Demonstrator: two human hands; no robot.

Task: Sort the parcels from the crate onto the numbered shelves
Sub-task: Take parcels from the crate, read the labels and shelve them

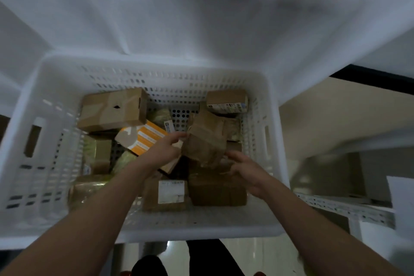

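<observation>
A white perforated crate [44, 132] holds several parcels. Both my hands reach into it. My left hand [165, 150] curls its fingers round the left edge of a crumpled brown paper-wrapped parcel [208, 141], which is tilted above the others. My right hand [242, 168] grips the same parcel at its lower right corner. Around it lie a large cardboard box [112, 110], an orange-and-white box [143, 139], a small labelled box [227, 101] and a box with a white label [170, 192].
White cloth [201, 18] hangs over the far side of the crate. A white metal shelf edge [345, 206] runs at the right with a dim compartment behind it. My feet and the floor [257, 253] show below the crate's near rim.
</observation>
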